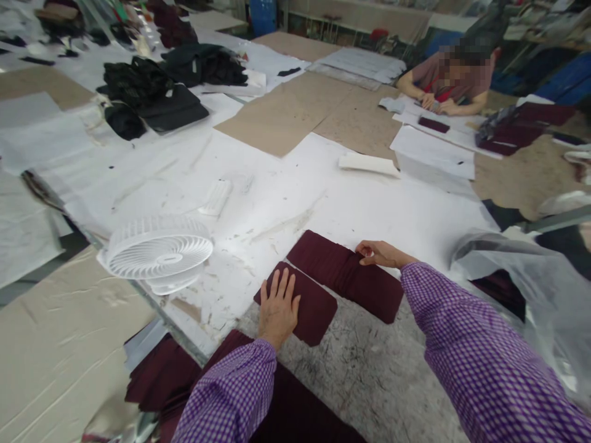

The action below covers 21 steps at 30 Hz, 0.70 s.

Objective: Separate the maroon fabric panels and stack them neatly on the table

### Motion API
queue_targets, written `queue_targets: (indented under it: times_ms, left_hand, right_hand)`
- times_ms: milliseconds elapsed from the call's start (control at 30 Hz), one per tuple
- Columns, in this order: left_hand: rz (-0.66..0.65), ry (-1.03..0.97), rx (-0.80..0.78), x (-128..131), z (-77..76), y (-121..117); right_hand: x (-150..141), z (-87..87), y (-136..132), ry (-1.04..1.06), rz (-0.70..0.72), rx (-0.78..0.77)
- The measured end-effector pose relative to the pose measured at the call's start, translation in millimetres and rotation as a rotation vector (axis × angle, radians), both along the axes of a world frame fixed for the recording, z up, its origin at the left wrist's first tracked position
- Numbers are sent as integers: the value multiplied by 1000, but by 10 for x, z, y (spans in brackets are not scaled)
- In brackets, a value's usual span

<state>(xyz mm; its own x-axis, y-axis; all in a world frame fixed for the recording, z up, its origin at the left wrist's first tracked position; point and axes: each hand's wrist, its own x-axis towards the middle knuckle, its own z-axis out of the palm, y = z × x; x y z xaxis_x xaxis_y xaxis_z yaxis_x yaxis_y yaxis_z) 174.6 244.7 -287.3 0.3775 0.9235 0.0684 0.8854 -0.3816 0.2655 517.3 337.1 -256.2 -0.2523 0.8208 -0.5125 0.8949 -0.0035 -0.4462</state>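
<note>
My left hand (pixel 278 311) lies flat with spread fingers on a dark maroon fabric piece (pixel 314 307) with cut corners. Just beyond it is a fanned row of overlapping maroon fabric pieces (pixel 341 271). Over the right part of that row, my right hand (pixel 381 253) is closed in a pinch. Something small and pale with a bit of red shows at its fingertips, too small to name. A larger maroon cloth (pixel 305 409) lies below my left forearm, partly covered by the purple checked sleeve.
A white fan (pixel 161 252) stands left at the table edge. Black bags (pixel 175 107) sit farther back. A curved white strip (pixel 369 165) lies beyond my hands. Clear plastic (pixel 545 295) is bunched at the right. A person (pixel 462 77) works across the table.
</note>
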Motion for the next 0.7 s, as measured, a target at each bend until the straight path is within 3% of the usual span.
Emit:
queue_targets:
  times_ms: [300, 700]
  left_hand:
    - [-4, -6, -3, 6, 4, 5]
    - [-4, 22, -21, 20, -24, -3]
  right_hand:
    - [59, -155, -15, -3, -80, -51]
    - [8, -103, 46, -98, -55, -98]
